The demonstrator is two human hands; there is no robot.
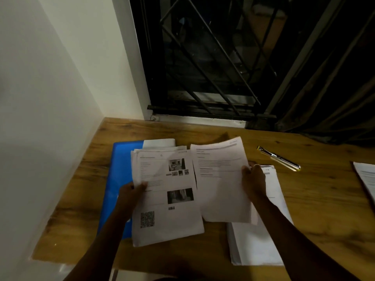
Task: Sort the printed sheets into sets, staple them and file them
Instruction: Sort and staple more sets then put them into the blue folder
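Leftmost, a white wall runs tight along the left edge of the counter, so we have no room to slide anything out that way. The counter's near edge cuts across just under our forearms. A blue folder lies flat beside the wall, its long side roughly parallel to it.

Over the folder's right half is a stack of printed sheets. Its top page carries small photos and a QR code, and its near corner overhangs the folder above bare wood. We cannot tell whether it rests fully on the folder. Our left hand grips that stack at its left edge, thumb on the top page, fingers tucked beneath.

Just right of the stack, nearly touching its edge, a single text sheet is raised and tilted. Our right hand pinches this sheet at its right edge, fingers curled over the paper. Beneath that hand and forearm a second pile of sheets lies on the wood, reaching close to the near edge.

Farther back, a stapler rests at a slant, apart from every pile, with open wood around it. A broad stretch of wood separates it from another batch of sheets, cut off at the right.

Behind the counter stand a barred window and a dark curtain.
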